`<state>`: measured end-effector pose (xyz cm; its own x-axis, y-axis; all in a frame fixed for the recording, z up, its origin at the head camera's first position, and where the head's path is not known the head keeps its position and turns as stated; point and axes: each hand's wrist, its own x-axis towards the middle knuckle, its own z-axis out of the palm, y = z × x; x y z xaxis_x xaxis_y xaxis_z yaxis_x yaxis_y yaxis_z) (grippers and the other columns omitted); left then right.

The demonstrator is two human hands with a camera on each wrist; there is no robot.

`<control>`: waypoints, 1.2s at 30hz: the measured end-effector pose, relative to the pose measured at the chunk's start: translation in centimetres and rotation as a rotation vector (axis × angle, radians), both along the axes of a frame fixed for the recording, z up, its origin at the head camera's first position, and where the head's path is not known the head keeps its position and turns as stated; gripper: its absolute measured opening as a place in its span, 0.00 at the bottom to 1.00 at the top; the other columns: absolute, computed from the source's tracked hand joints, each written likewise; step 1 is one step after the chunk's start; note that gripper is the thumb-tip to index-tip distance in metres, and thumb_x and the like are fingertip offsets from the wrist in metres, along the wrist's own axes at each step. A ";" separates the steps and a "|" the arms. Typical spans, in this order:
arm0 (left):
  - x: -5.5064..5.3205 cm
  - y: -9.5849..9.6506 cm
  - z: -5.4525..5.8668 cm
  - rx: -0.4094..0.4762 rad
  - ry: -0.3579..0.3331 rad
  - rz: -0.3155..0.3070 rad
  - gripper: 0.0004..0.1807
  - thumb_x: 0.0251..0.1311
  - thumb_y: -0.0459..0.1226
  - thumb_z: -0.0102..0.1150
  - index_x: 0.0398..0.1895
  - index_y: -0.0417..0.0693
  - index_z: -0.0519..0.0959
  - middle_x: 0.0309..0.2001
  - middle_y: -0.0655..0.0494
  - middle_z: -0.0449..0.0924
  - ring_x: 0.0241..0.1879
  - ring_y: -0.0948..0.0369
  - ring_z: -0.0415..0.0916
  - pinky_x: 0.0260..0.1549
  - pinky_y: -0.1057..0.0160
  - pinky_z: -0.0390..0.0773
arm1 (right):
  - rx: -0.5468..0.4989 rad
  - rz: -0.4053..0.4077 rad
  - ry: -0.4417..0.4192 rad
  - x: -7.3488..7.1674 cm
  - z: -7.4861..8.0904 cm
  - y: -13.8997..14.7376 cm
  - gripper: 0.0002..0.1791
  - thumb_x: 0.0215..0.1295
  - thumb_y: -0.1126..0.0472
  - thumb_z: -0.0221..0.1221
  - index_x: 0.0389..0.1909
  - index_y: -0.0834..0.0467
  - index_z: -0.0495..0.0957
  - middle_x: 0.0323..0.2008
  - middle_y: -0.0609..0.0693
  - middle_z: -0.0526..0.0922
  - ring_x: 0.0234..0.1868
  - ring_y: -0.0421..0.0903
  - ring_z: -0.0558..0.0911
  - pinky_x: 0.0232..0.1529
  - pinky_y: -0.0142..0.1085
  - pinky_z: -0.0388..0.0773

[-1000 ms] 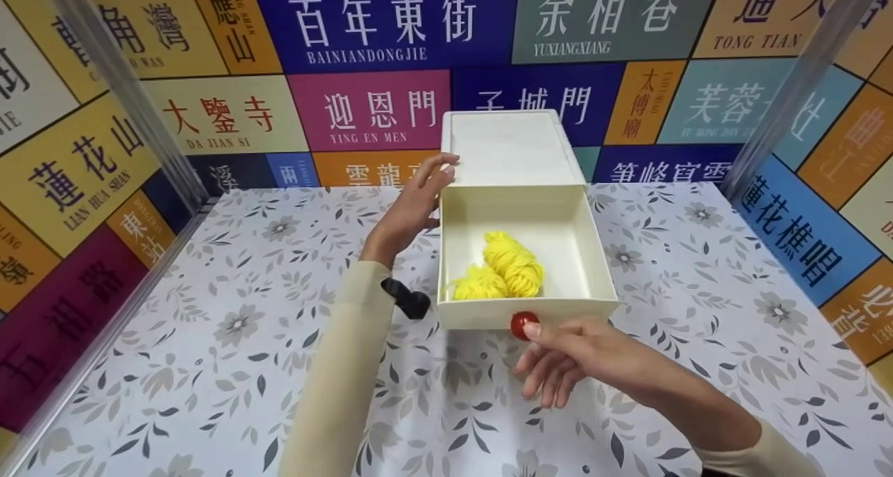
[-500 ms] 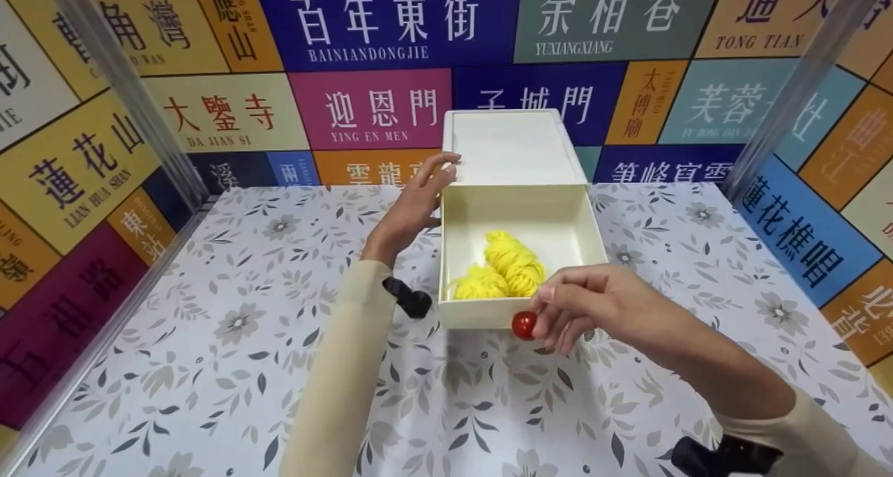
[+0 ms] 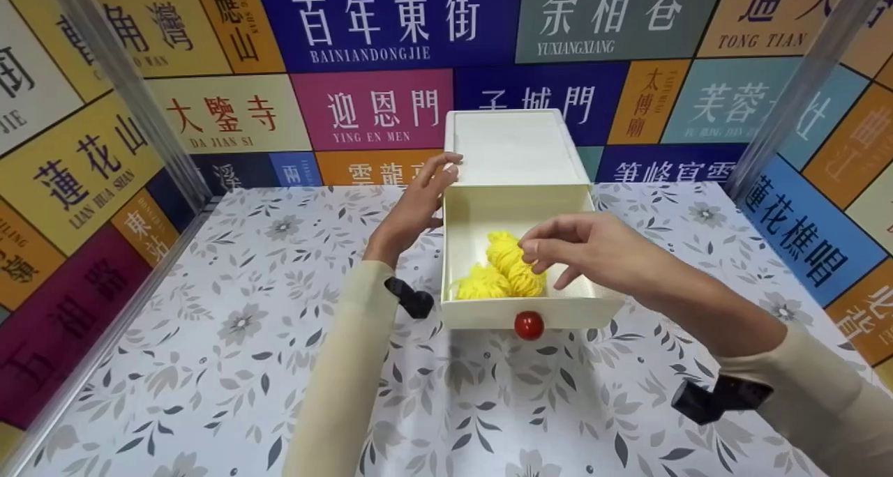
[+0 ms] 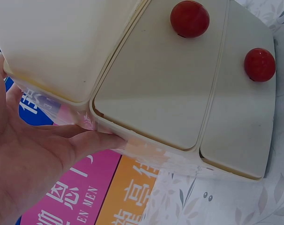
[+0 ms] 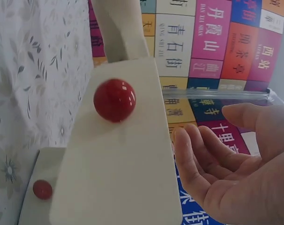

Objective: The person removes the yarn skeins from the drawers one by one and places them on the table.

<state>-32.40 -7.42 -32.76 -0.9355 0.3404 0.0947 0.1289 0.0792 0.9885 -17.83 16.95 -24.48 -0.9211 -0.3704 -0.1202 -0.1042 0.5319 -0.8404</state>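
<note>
A white drawer cabinet [image 3: 513,146] has its top drawer [image 3: 474,314] pulled out, with a red round knob [image 3: 529,325] on the front. Two yellow yarn skeins [image 3: 515,262] lie inside the drawer. My left hand [image 3: 416,208] rests against the cabinet's upper left side, fingertips on its top edge; in the left wrist view the thumb lies along the side. Over the open drawer, my right hand [image 3: 600,254] has its fingers bent loosely, fingertips overlapping the right-hand skein in the head view. The right wrist view shows nothing held in that right hand [image 5: 226,173].
Two closed drawers [image 4: 156,79] with red knobs [image 4: 190,18] sit below the open one. The cabinet stands on a floral-patterned tabletop [image 3: 230,365]. Wall panels [image 3: 391,24] with Chinese lettering rise behind and at both sides, with clear corner posts between them.
My right hand has left the red knob, risen over the drawer front and moved above the yarn. My left hand stays on the cabinet, and the drawer has not visibly moved.
</note>
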 end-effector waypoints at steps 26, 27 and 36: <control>-0.1 0.1 0.0 0.001 -0.006 0.017 0.19 0.76 0.54 0.42 0.67 0.70 0.64 0.66 0.50 0.67 0.62 0.47 0.76 0.52 0.44 0.84 | 0.227 0.043 -0.207 -5.2 0.9 -2.4 0.31 0.70 0.49 0.61 0.67 0.61 0.69 0.70 0.59 0.71 0.71 0.60 0.69 0.67 0.53 0.74; -0.1 0.1 0.0 -0.001 -0.005 0.018 0.19 0.76 0.53 0.41 0.67 0.70 0.64 0.66 0.50 0.67 0.62 0.47 0.76 0.52 0.44 0.84 | 0.223 0.040 -0.221 -5.4 0.7 -2.4 0.31 0.70 0.50 0.61 0.68 0.61 0.68 0.70 0.59 0.70 0.71 0.60 0.69 0.67 0.54 0.75; 0.0 0.1 0.0 0.010 0.003 0.012 0.20 0.76 0.54 0.42 0.68 0.68 0.64 0.68 0.50 0.66 0.63 0.45 0.75 0.54 0.42 0.82 | 0.236 0.021 -0.296 -5.9 -1.1 -2.6 0.33 0.66 0.56 0.64 0.69 0.60 0.65 0.71 0.61 0.68 0.64 0.56 0.74 0.53 0.44 0.84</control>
<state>-32.37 -7.37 -32.73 -0.9394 0.3277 0.1010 0.1310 0.0709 0.9888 -23.78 14.36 -25.60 -0.8263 -0.3192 -0.4641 0.1117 0.7147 -0.6904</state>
